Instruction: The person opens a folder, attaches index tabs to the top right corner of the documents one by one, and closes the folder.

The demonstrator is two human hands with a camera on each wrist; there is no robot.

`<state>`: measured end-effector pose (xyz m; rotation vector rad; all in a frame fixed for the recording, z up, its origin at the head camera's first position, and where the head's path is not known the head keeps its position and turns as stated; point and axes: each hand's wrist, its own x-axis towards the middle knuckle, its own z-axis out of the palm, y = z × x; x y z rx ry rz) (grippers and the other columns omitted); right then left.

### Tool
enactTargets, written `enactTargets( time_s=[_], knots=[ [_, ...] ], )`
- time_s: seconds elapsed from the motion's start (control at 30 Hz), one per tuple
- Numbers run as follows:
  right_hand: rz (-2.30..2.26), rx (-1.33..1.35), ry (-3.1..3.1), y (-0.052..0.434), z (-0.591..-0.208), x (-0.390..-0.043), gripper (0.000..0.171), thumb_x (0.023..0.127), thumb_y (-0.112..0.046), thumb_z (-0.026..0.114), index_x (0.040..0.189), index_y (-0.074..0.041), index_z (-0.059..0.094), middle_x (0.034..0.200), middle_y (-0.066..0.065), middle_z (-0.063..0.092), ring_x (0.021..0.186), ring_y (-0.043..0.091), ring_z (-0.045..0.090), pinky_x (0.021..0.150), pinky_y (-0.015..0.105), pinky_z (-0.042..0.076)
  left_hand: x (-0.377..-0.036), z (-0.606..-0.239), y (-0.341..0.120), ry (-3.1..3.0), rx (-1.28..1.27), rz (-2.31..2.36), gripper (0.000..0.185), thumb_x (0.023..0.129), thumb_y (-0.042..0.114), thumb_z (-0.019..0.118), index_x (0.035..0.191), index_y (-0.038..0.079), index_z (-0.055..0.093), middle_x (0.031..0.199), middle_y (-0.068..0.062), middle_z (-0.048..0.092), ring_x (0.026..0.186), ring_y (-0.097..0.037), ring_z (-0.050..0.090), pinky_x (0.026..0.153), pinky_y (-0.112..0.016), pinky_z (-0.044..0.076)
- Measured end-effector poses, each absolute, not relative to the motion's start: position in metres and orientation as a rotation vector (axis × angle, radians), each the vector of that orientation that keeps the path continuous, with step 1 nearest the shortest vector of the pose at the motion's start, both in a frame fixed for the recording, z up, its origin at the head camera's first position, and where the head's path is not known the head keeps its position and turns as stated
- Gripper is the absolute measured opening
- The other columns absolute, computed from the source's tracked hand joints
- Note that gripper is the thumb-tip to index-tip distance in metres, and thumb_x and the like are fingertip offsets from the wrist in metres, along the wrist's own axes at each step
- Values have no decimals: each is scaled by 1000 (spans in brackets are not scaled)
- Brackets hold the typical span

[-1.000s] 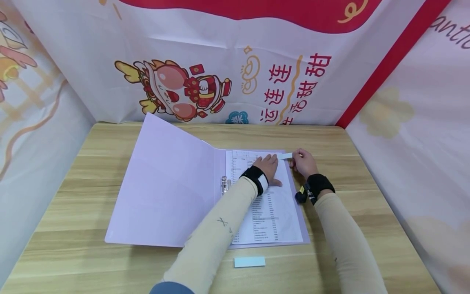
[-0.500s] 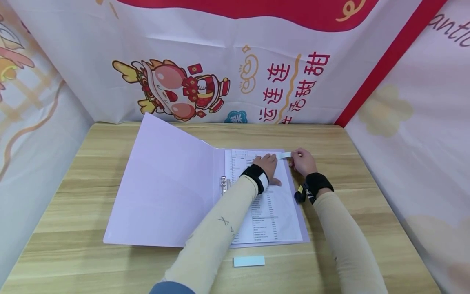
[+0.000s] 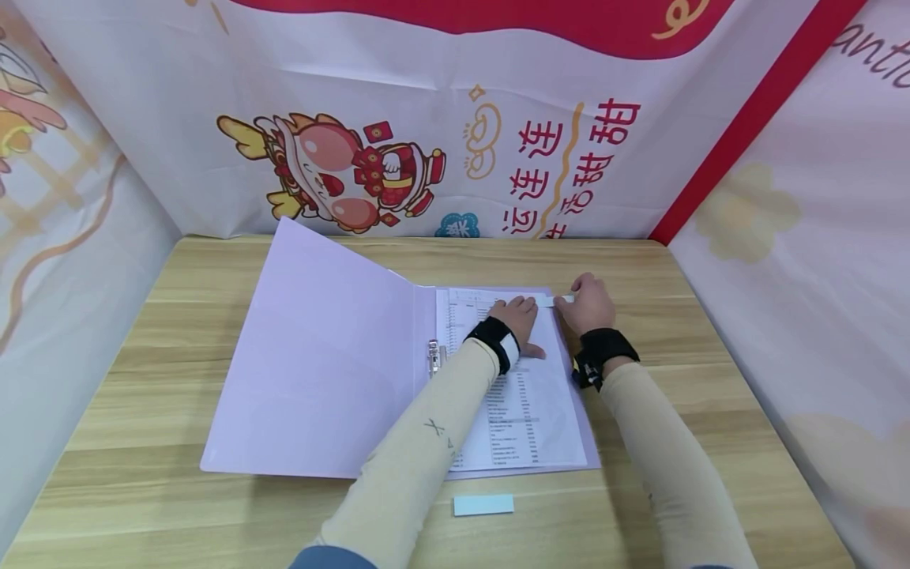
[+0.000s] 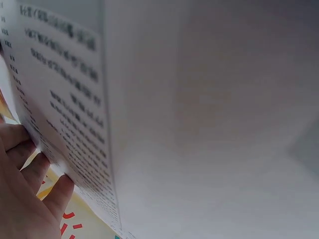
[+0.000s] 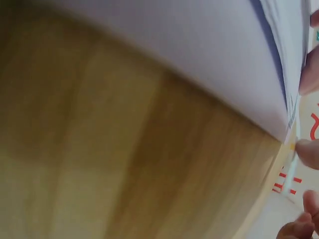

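Fingers of the left hand [image 3: 517,320] straight, resting on printed sheets [image 3: 554,419] over the lilac folder's [image 3: 313,371] right half; right hand [image 3: 592,307] curled, thumb touching pale strip [image 3: 544,302] at folder's far right corner, pinched or not cannot tell; blue strip [image 3: 483,505] on bench [image 3: 675,316] just nearside of folder.

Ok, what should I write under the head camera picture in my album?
Left hand on papers in an open purple folder, right hand touching a pale strip at the papers' edge.

The back curtain [image 3: 455,118] reads 运连连 and 活甜甜; the right curtain [image 3: 796,237], "anti", cut off; the left sleeve [image 3: 415,442], X; the paper's [image 3: 554,419] print is illegible.
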<state>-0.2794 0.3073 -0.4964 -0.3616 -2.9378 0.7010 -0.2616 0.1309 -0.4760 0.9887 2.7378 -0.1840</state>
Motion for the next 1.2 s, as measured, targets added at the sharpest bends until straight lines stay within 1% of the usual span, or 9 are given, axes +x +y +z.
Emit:
enactTargets(
  time_s=[0.13,0.23,0.3,0.47,0.67,0.8,0.93,1.03,1.2],
  knots=[
    [657,-326,-2994,301,-496,-282,30,95,-27,72,103,-4,55,99,16,57,86,33,56,71,42,45,-266,-480,133,2739,993,-202,100,90,77,51,162,12,27,168,-2,25,152,-18,26,118,-39,33],
    [694,-292,-3063,298,-498,-285,22,98,-26,67,100,-6,59,94,14,63,84,30,58,69,38,44,-269,-484,135,2739,989,-212,101,89,78,51,162,12,26,168,-2,25,152,-18,27,117,-39,34],
    [719,-284,-3093,296,-500,-286,20,100,-26,65,99,-7,60,93,12,64,82,29,59,69,36,43,-271,-487,136,2738,986,-216,103,88,79,50,162,13,25,168,-1,25,152,-18,26,117,-40,34],
    [741,-261,-3101,295,-503,-289,20,101,-24,62,98,-5,62,89,11,63,82,29,58,70,36,43,-275,-494,138,2755,992,-214,105,86,82,50,162,13,27,167,-1,27,151,-18,29,116,-40,36],
    [734,-257,-3108,292,-499,-289,21,99,-23,58,89,-5,61,86,10,62,83,30,60,71,37,45,-278,-498,138,2758,991,-196,106,86,82,51,162,13,27,167,-2,27,151,-18,29,116,-41,36],
    [702,-277,-3124,289,-493,-290,24,100,-23,58,85,-4,62,88,12,65,85,31,62,75,40,48,-278,-498,138,2763,987,-194,106,85,82,52,162,13,27,167,-1,27,151,-18,28,116,-40,35],
    [702,-318,-3166,288,-494,-293,26,100,-25,57,86,-4,63,92,13,66,88,31,62,79,41,49,-279,-498,136,2765,964,-198,109,83,83,54,162,13,26,168,-1,25,152,-18,26,117,-39,33],
    [724,-300,-3183,292,-499,-298,26,101,-26,57,88,-4,63,92,12,65,86,30,61,77,39,48,-281,-499,135,2764,952,-191,111,82,84,54,163,13,24,169,-1,23,153,-17,23,119,-38,30],
    [743,-185,-3208,303,-504,-304,24,102,-24,59,89,-4,60,85,9,59,81,27,58,72,34,44,-283,-499,136,2752,969,-156,111,83,84,53,163,12,22,169,-2,22,154,-18,22,120,-39,29]
  ],
)
